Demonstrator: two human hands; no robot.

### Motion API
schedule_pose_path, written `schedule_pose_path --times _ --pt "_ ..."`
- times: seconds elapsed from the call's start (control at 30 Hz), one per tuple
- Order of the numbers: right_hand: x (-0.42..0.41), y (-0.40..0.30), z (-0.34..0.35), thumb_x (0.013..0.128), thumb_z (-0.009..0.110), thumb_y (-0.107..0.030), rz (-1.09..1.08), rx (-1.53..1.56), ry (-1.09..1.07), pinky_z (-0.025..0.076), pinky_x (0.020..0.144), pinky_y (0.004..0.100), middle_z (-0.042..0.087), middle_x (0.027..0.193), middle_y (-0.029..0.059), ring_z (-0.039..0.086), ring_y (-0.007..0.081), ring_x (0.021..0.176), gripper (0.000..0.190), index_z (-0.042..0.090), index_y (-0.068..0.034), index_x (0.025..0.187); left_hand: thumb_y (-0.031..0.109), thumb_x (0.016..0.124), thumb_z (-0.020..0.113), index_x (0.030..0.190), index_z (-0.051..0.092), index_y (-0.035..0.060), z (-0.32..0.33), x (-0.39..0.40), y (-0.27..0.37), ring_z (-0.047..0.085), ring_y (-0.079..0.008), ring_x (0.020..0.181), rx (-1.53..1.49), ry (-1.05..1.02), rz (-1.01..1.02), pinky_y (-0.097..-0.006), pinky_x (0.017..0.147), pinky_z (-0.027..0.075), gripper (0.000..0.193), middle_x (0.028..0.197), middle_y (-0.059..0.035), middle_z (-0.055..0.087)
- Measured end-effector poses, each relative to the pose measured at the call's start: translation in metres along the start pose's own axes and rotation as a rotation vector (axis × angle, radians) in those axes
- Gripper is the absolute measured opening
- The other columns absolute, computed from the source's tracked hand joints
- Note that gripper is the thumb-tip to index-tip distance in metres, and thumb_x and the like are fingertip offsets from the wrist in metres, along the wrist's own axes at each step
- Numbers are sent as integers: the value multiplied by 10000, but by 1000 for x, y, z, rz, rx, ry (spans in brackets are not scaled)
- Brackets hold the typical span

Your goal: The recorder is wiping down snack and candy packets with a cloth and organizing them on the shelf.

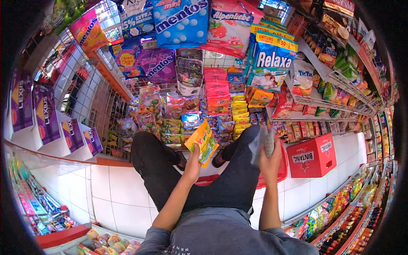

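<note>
My left hand [192, 165] grips the lower edge of a yellow Yupi candy bag [204, 142], tilted above the gap between my knees. On the other side, my right hand [270, 161] is closed around a grey object [267, 142], too blurred to identify, with something pale hanging at its left. It is raised over my right knee, near a red plastic basket [283, 165] on the floor. Before me, a wire rack holds pink Yupi bags [218, 95], small yellow packets [240, 111] and a dark Yupi bag [189, 76].
Large hanging bags, such as blue Mentos [180, 24] and Relaxa [272, 60], overhang the rack. A red Bintang carton [311, 156] stands on the tiled floor at right. Snack shelves [338, 92] line the right side; purple Lexus packs [46, 111] stand at left.
</note>
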State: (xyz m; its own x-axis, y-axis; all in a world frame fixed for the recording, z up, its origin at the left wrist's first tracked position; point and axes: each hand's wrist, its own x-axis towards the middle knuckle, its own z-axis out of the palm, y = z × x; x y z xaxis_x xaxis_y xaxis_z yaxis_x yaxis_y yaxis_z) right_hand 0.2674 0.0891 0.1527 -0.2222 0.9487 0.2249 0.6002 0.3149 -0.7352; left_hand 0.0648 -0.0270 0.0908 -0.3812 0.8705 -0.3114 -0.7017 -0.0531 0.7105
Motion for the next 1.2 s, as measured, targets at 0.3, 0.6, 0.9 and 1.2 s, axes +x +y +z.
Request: schedule_pose_path --times 0.3,0.6,0.9,1.2 --pt "-68 -54 100 874 432 -115 -172 568 -440 170 1063 365 344 1350 214 275 297 1293 457 357 40 1297 495 944 135 1369 208 -1 12 -9 -5 265 -225 1287 339 -120 60 -323 1063 187 657 1372 -134 302" --pt "-44 -60 95 878 407 -186 -171 543 -503 48 1094 419 235 1430 195 145 315 1352 518 301 23 1340 619 878 116 1406 146 69 22 -20 -4 216 -217 1320 458 -105 173 -356 1084 164 764 1432 -74 228" --pt "-25 -67 86 862 413 -144 268 842 -652 51 1097 402 280 1405 204 192 298 1341 500 324 42 1317 643 862 124 1418 89 59 30 -22 4 165 -204 1338 142 -260 279 -347 1087 128 807 1456 -71 181" --pt "-32 -73 93 834 453 -137 -120 653 -482 72 1091 450 287 1401 202 188 331 1338 546 311 28 1335 348 937 433 1338 271 -7 25 -19 7 372 -186 1205 73 -36 403 -331 1023 271 560 1303 -85 397"
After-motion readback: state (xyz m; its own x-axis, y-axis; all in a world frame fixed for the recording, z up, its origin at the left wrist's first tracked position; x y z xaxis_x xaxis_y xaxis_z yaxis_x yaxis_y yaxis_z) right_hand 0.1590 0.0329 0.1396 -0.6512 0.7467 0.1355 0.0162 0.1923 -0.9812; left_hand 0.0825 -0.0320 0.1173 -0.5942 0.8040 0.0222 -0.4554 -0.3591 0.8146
